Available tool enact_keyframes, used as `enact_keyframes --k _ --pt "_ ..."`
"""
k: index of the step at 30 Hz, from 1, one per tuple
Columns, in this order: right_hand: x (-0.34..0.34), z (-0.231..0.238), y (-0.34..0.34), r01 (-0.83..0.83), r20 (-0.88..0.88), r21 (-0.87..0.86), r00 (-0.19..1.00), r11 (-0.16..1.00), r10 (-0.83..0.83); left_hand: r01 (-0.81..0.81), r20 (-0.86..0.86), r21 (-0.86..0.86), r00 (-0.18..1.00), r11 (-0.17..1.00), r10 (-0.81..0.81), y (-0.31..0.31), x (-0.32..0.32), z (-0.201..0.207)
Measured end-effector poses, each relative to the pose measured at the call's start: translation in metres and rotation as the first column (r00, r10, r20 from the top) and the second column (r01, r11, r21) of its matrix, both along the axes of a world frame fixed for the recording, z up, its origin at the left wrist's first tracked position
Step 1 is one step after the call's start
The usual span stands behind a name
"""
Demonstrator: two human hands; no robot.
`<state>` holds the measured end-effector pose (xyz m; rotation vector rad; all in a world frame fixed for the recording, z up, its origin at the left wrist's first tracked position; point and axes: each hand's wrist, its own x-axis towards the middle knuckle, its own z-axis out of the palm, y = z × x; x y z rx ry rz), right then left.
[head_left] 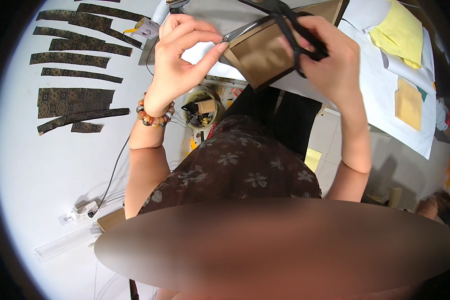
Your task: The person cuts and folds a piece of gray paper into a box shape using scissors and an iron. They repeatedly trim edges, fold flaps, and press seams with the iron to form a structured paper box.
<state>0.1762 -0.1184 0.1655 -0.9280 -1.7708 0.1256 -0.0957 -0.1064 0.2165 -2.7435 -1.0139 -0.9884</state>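
My right hand (pixel 335 60) grips a pair of scissors (pixel 311 46) by its black handles. The blades are spread apart, and one shiny blade reaches toward my left fingertips. My left hand (pixel 185 62), with a beaded bracelet (pixel 154 120) at the wrist, pinches thumb and forefinger together at that blade's tip. What lies between those fingers is too small to make out. Under the scissors is a flat brown piece (pixel 260 57) with a dark edge, tilted over the table's near edge. My left fingertips are beside its left corner.
Dark patterned fabric strips (pixel 80 60) hang in rows on the white wall at left. Yellow sheets (pixel 397 35) and a tan pad (pixel 408 105) lie on the white-covered table (pixel 380 115). Below the table edge stands a bin (pixel 202 107) of scraps. A cable (pixel 116 167) runs to wall sockets.
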Motion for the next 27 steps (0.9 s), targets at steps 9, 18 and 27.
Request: enact_keyframes --k 9,18,27 --pt "0.091 -0.02 -0.007 0.074 0.203 -0.03 0.977 0.997 -0.066 0.037 0.17 -0.16 0.985 0.986 -0.009 0.007 -0.016 -0.014" --pt "0.123 -0.009 0.017 -0.187 0.423 0.093 0.896 0.978 0.131 -0.056 0.143 -0.071 0.988 0.996 0.066 -0.001 -0.013 -0.019" --pt "0.123 0.005 0.043 -0.267 0.535 0.123 0.829 0.956 0.163 -0.114 0.189 0.04 0.976 0.993 0.104 -0.002 -0.012 -0.033"
